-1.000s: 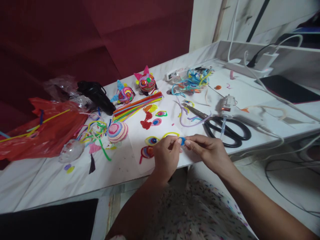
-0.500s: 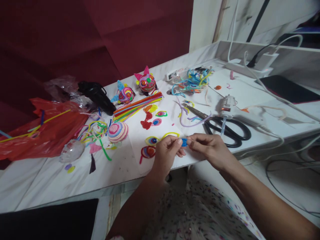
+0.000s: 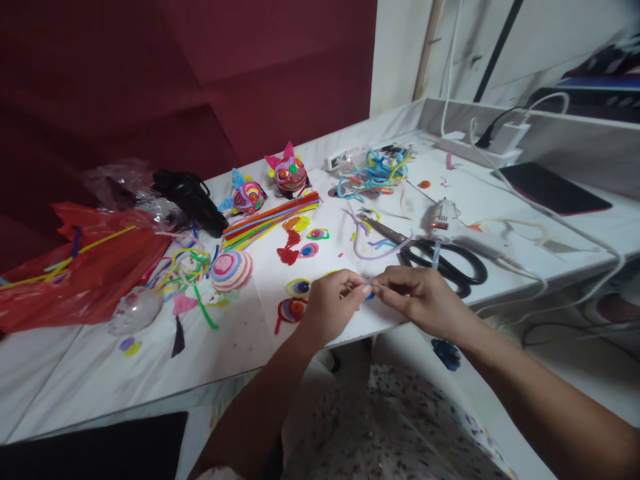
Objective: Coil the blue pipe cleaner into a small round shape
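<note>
left hand (image 3: 333, 303) and right hand (image 3: 427, 300), fingertips pinched together on small blue piece (image 3: 370, 297); scissors (image 3: 385, 231), two o'clock; uneven pull could unravel it.

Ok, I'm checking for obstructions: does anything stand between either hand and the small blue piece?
Nothing visible does. The left hand and right hand meet at the small blue piece, fingertips on it, though they partly hide it. The scissors lie past the right hand, not in between.

Pale garment (image 3: 400, 413) with dark speckles, bare forearms (image 3: 530, 393)
</note>
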Tool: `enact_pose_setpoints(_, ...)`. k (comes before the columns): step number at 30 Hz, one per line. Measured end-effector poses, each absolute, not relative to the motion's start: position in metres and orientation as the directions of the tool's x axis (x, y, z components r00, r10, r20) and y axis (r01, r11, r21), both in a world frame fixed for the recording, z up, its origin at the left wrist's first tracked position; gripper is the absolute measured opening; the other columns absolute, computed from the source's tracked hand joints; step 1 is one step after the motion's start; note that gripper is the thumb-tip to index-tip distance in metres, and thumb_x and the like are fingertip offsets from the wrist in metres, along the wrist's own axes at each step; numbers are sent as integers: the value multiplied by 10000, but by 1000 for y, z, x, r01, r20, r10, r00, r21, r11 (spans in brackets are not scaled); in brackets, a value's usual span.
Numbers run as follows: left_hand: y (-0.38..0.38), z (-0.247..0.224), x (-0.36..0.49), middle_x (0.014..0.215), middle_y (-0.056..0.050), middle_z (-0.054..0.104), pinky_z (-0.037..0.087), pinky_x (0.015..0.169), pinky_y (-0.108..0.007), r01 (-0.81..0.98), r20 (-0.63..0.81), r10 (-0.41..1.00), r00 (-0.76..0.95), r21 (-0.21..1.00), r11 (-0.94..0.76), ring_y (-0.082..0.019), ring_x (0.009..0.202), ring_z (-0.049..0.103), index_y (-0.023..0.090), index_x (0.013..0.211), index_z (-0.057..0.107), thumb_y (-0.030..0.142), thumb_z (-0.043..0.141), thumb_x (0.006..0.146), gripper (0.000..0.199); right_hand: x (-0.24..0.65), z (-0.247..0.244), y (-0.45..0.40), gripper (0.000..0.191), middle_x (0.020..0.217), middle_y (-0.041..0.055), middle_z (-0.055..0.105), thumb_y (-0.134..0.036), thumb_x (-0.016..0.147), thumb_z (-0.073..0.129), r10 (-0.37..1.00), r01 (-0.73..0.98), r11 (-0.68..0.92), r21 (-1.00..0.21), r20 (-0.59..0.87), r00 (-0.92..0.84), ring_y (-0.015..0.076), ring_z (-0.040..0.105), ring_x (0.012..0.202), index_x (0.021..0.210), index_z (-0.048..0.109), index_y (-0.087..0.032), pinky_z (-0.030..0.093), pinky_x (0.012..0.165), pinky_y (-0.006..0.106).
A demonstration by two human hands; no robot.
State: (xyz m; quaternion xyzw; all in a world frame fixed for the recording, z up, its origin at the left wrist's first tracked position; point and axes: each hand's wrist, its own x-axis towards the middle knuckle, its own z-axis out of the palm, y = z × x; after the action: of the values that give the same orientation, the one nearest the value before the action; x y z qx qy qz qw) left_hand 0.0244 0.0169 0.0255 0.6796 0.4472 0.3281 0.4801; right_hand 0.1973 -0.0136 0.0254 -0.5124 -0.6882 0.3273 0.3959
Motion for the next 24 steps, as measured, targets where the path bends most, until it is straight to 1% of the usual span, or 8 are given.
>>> enact_pose_setpoints(2,18,27,26,671,-4,644,464,534,-218,286,28,914,405,946,-156,-104,556,586,166,784,623,237,604,767,76,198,30,-15,242,646,19,648,-337,843,532,955,488,295,-822,244,-167,153,547,577,735,709,-211,369,534,277)
enact_pose_setpoints(5,19,29,27,615,-1,624,469,545,-239,314,92,899,429,918,-244,-122,566,586,176,764,625,201,596,789,46,198,34,-17,236,639,21,650,-315,842,537,945,514,325,-794,284,-159,159,558,569,690,694,-225,372,533,283)
enact_pose_setpoints(8,16,29,30,566,12,605,452,522,-255,353,171,897,408,876,-328,-127,538,566,212,724,618,151,585,804,106,198,34,-17,227,649,29,664,-295,834,541,941,517,335,-787,307,-143,173,579,587,672,686,-230,383,549,293)
enact_pose_setpoints(13,7,20,36,634,7,655,445,492,-281,409,263,917,301,833,-373,-130,519,559,242,700,602,110,585,805,169,197,26,-20,215,627,25,659,-345,821,570,948,455,308,-836,308,-77,180,577,577,692,702,-235,387,534,297)
enact_pose_setpoints(16,3,14,37,680,9,666,451,500,-295,417,300,912,278,818,-396,-133,534,565,249,711,591,117,584,812,166,198,18,-22,222,617,19,656,-386,811,595,961,369,274,-888,271,-62,178,573,568,698,717,-240,397,518,292)
enact_pose_setpoints(18,1,13,38,679,15,660,459,524,-303,438,328,902,282,792,-425,-141,561,575,252,710,578,115,581,817,174,200,15,-23,227,622,16,656,-398,824,593,960,352,277,-894,270,-71,174,570,565,730,735,-248,402,515,289)
enact_pose_setpoints(20,-1,14,38,675,15,653,473,569,-311,471,372,878,302,742,-477,-154,615,594,249,692,560,98,579,819,199,202,15,-25,229,642,17,655,-386,854,572,946,385,324,-864,306,-111,172,572,578,782,750,-260,410,526,289)
enact_pose_setpoints(24,-3,17,40,706,-9,658,490,650,-325,535,460,805,374,602,-592,-184,724,625,233,689,542,85,579,830,207,210,18,-31,243,741,27,659,-326,913,506,899,494,438,-752,380,-219,176,606,670,932,744,-281,449,598,290)
